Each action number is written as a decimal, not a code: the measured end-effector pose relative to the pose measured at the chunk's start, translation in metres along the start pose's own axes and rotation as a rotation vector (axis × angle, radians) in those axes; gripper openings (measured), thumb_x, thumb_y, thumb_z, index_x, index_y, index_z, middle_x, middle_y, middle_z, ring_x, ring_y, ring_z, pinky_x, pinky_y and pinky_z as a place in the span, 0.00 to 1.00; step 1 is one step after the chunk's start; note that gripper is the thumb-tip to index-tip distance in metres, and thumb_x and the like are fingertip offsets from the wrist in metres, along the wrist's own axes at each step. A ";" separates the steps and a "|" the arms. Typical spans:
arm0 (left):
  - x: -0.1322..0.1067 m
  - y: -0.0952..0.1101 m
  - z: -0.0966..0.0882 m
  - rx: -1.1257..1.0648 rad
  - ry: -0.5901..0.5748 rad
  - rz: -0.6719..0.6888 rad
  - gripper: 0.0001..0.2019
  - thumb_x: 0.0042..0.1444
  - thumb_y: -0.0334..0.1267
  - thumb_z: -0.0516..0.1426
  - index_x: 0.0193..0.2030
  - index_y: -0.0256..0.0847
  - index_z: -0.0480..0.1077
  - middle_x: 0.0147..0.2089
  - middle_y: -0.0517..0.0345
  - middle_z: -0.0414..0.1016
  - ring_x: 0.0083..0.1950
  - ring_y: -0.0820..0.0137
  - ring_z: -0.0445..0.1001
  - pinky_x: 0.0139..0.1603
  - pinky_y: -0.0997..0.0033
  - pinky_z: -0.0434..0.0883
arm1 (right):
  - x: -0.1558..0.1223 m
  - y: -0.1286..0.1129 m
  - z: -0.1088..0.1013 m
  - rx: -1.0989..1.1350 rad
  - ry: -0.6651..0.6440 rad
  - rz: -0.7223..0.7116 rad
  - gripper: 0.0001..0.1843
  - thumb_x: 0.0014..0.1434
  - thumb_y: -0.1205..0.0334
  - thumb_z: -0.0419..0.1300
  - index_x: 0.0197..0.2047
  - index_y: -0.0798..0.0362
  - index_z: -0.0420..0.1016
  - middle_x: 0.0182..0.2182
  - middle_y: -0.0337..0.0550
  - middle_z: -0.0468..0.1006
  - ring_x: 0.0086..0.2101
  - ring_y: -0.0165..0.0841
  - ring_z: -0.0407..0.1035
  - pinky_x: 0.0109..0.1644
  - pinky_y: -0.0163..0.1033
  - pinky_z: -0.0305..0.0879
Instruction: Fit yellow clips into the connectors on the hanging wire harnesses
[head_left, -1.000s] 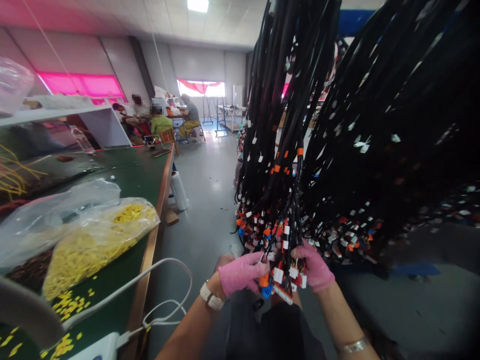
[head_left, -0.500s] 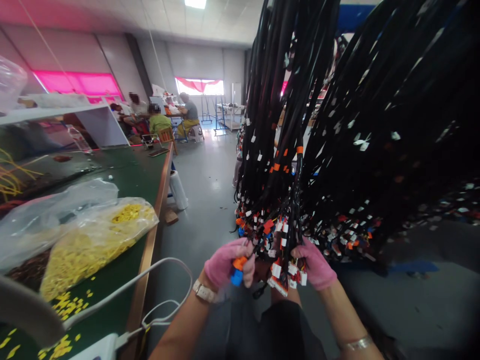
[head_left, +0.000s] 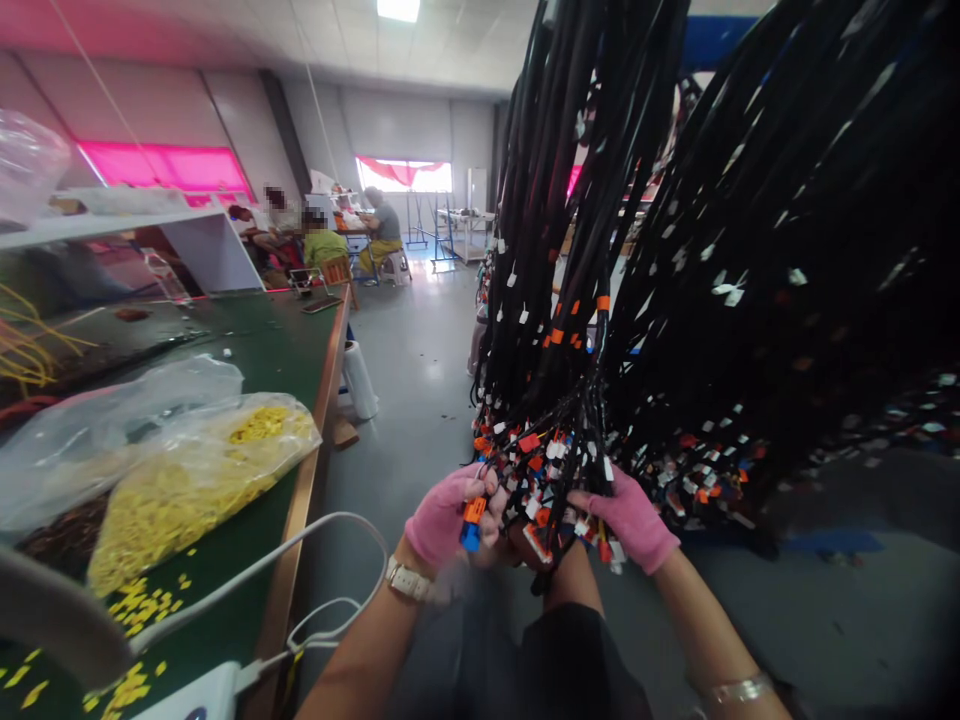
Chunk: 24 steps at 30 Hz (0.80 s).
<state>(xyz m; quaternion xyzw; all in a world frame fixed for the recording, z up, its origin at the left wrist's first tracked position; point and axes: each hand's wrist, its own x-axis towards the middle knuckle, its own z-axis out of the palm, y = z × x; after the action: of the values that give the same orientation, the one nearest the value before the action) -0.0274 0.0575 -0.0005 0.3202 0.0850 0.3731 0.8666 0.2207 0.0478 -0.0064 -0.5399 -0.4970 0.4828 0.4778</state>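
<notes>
Black wire harnesses (head_left: 555, 250) hang in a thick bundle in front of me, their lower ends spreading into white, orange, red and blue connectors. My left hand (head_left: 444, 515), in a pink glove with bare fingertips, is closed around an orange and blue connector (head_left: 472, 522) at the bundle's lower left. On the other side, my right hand (head_left: 630, 515), gloved the same way, has its fingers closed on harness branches with white connectors at their ends. A white connector with orange edging (head_left: 537, 545) dangles between the hands.
Left of me is a green-topped table (head_left: 281, 345) with a wooden edge, bearing a clear bag of yellow pieces (head_left: 195, 490), loose yellow pieces and a white cable (head_left: 277, 555). More harnesses (head_left: 787, 270) hang at right. Several people sit at far tables.
My right fingers have shifted left among the harness ends, and the white connectors between the hands have swung and turned. My left hand keeps the orange and blue connector, now slightly higher.
</notes>
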 end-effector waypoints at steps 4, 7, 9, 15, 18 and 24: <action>0.000 -0.001 -0.001 0.012 -0.008 -0.008 0.05 0.51 0.36 0.53 0.33 0.36 0.62 0.26 0.59 0.63 0.21 0.76 0.65 0.20 0.75 0.67 | 0.004 0.002 -0.005 -0.061 0.011 -0.011 0.17 0.44 0.56 0.67 0.36 0.53 0.70 0.27 0.38 0.76 0.29 0.34 0.69 0.35 0.40 0.67; 0.001 -0.002 -0.002 0.016 -0.001 -0.005 0.05 0.51 0.35 0.54 0.33 0.36 0.62 0.26 0.59 0.63 0.21 0.76 0.66 0.20 0.75 0.67 | 0.004 0.005 -0.008 0.025 -0.065 0.022 0.16 0.47 0.54 0.65 0.35 0.54 0.70 0.23 0.36 0.72 0.25 0.31 0.66 0.29 0.38 0.64; 0.001 -0.002 -0.004 0.023 0.007 -0.002 0.05 0.51 0.35 0.54 0.33 0.36 0.62 0.26 0.59 0.63 0.21 0.76 0.66 0.21 0.75 0.67 | 0.002 0.005 -0.010 0.109 -0.122 0.073 0.15 0.48 0.54 0.65 0.35 0.54 0.69 0.22 0.35 0.71 0.22 0.29 0.65 0.26 0.37 0.63; -0.001 0.000 -0.001 0.118 0.104 -0.025 0.15 0.49 0.32 0.56 0.45 0.37 0.64 0.33 0.55 0.68 0.27 0.74 0.70 0.25 0.74 0.70 | -0.002 0.000 -0.015 0.203 -0.218 0.135 0.13 0.48 0.56 0.66 0.32 0.55 0.70 0.21 0.37 0.71 0.22 0.28 0.65 0.25 0.35 0.61; 0.000 -0.003 0.004 0.191 0.158 -0.001 0.26 0.50 0.34 0.57 0.57 0.42 0.58 0.36 0.53 0.70 0.30 0.71 0.72 0.27 0.73 0.71 | -0.002 0.001 -0.016 0.175 -0.225 0.123 0.13 0.48 0.54 0.65 0.32 0.55 0.72 0.22 0.38 0.72 0.22 0.29 0.65 0.26 0.36 0.61; 0.008 -0.012 0.009 0.296 0.158 -0.070 0.27 0.56 0.55 0.50 0.51 0.32 0.64 0.29 0.48 0.74 0.26 0.69 0.73 0.27 0.70 0.71 | 0.001 -0.001 -0.009 0.112 -0.168 0.055 0.14 0.44 0.54 0.67 0.28 0.56 0.73 0.22 0.39 0.72 0.25 0.30 0.64 0.30 0.38 0.62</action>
<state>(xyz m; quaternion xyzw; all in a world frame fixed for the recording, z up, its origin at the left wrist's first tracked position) -0.0111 0.0525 0.0001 0.4107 0.2177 0.3501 0.8132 0.2292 0.0483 -0.0052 -0.4836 -0.4926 0.5661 0.4505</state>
